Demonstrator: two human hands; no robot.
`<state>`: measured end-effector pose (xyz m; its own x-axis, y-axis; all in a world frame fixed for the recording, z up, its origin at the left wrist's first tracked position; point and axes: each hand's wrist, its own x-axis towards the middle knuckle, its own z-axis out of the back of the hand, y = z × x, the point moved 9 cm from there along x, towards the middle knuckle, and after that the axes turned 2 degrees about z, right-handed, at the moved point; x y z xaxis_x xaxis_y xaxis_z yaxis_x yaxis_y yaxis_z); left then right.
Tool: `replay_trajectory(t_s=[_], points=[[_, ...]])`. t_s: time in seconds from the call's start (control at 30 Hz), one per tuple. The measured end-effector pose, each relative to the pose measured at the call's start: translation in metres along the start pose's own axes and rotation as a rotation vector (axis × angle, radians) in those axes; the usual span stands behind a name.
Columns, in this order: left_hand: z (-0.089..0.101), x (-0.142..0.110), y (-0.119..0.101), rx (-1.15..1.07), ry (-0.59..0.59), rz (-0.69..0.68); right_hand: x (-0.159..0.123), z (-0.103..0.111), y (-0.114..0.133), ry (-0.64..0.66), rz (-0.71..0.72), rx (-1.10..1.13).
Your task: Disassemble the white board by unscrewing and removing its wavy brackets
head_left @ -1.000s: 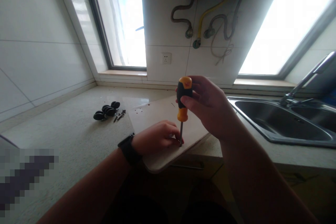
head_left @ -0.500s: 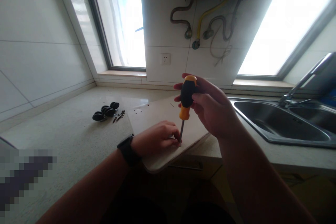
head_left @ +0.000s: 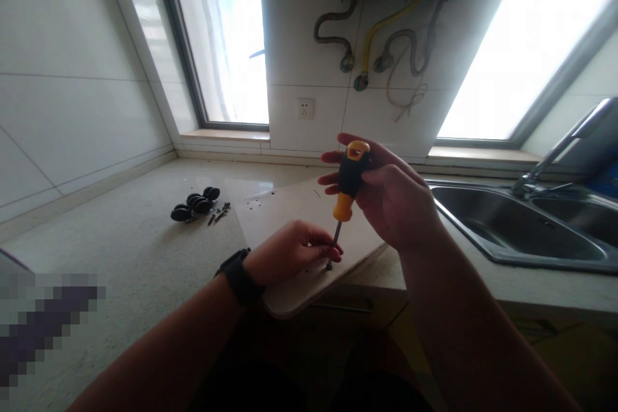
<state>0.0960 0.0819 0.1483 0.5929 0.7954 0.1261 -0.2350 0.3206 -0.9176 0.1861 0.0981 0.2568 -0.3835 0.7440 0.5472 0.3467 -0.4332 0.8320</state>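
My right hand [head_left: 391, 203] is wrapped round the black and orange handle of a screwdriver [head_left: 348, 180]. Its shaft leans down and to the left, with the tip on a small screw [head_left: 329, 265] in a pale wooden board [head_left: 290, 206]. My left hand [head_left: 290, 252], with a dark watch on the wrist, rests on the board and pinches the shaft low down near the tip. The board lies on the countertop [head_left: 130, 251] and its near rounded corner sticks out over the counter's edge.
Several black caster wheels [head_left: 193, 204] and loose screws [head_left: 219, 212] lie on the counter left of the board. A steel sink [head_left: 526, 225] with a tap is on the right. Tiled walls, two windows and hoses stand behind.
The screwdriver's handle has tilted to the right, from nearly upright to leaning. My left hand's fingers have lifted from the board surface up onto the shaft.
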Motion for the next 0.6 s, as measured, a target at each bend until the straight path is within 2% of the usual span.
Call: replay_trajectory(t_s=[0.07,0.2,0.3,0.47,0.6], points=[[0.003,0.000,0.000,0.024,-0.041,0.006,0.000,0.000,0.004,-0.029,0.022,-0.074],[0.016,-0.002,0.002,0.086,-0.190,0.033,-0.003,0.002,0.018,-0.169,0.097,-0.379],[0.020,-0.002,0.005,0.098,-0.241,0.049,-0.004,-0.003,0.024,-0.170,0.124,-0.474],[0.015,-0.001,-0.002,0.040,-0.134,0.014,-0.005,-0.002,0.029,-0.180,0.156,-0.483],[0.008,-0.005,-0.015,0.283,0.017,-0.088,-0.009,0.008,0.039,-0.243,0.226,-0.504]])
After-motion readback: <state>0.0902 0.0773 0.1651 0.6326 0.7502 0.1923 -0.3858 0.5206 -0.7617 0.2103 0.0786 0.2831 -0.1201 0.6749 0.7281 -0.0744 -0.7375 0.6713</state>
